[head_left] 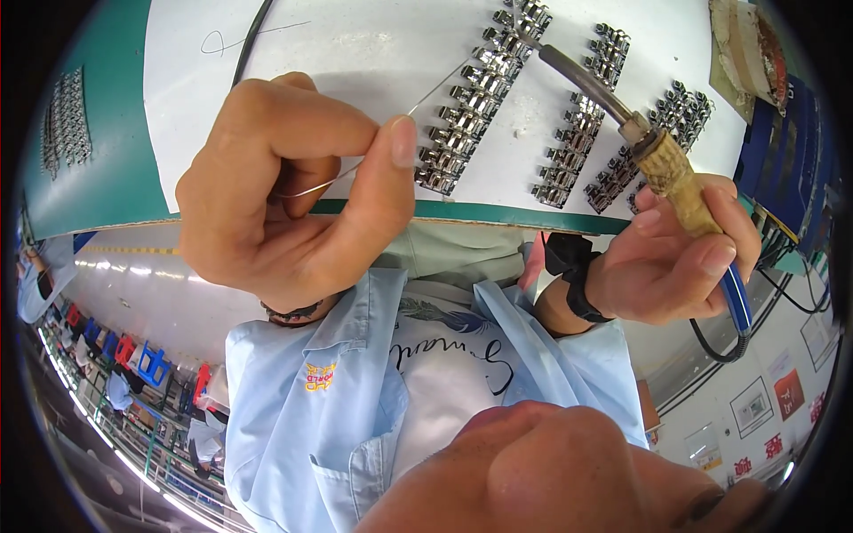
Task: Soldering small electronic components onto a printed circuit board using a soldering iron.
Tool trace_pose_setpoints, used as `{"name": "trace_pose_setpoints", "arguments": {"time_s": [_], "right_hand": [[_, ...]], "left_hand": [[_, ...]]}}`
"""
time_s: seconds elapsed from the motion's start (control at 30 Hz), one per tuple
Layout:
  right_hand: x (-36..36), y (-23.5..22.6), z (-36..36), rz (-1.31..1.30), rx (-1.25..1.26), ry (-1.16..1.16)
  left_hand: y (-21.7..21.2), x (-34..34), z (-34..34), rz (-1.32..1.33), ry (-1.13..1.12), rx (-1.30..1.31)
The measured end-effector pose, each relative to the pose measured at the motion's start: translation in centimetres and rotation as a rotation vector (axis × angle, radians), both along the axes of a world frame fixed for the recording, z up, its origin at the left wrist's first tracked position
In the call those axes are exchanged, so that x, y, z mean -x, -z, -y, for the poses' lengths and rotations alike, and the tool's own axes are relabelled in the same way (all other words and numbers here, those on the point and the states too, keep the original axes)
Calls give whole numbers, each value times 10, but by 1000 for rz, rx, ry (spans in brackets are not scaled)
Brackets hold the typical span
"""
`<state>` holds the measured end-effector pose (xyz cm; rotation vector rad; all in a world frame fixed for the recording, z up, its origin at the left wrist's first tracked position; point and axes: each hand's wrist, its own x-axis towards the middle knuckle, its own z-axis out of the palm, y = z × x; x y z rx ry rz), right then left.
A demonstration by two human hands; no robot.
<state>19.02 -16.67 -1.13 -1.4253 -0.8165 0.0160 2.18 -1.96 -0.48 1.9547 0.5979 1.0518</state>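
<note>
My left hand [302, 178] pinches a thin strand of solder wire [440, 86] between thumb and forefinger. The wire's far end reaches the nearest row of small shiny metal parts [462, 120]; its tail runs back through my curled fingers. My right hand [675, 253] is closed around the yellowish-brown and blue handle of a soldering iron [680, 191]. Its shaft slants up and left, and the tip lies over the upper part of that same row. More rows of like metal parts [577, 142] lie to the right, on a white sheet [346, 53].
The white sheet covers a green work table [115, 115]. A bundle of thin metal strips [67, 124] lies at the left. A dark cable [253, 40] crosses the sheet. At the right stands a blue box-like unit [791, 160]. The iron's cord [720, 355] hangs below my right hand.
</note>
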Motion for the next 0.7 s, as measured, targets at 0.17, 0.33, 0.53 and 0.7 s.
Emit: {"name": "trace_pose_setpoints", "arguments": {"time_s": [0.17,0.33,0.53,0.7], "right_hand": [[0,-1,-3,69,44,-52],[-3,-3,-5,85,70,-77],[3,-3,-12,51,44,-47],[6,-3,-14,40,30,-57]], "left_hand": [[-2,0,-2,-53,20,-12],[-3,-2,-4,-50,3,-2],[-3,-1,-7,-49,8,-4],[-4,1,-9,-52,0,-5]]}}
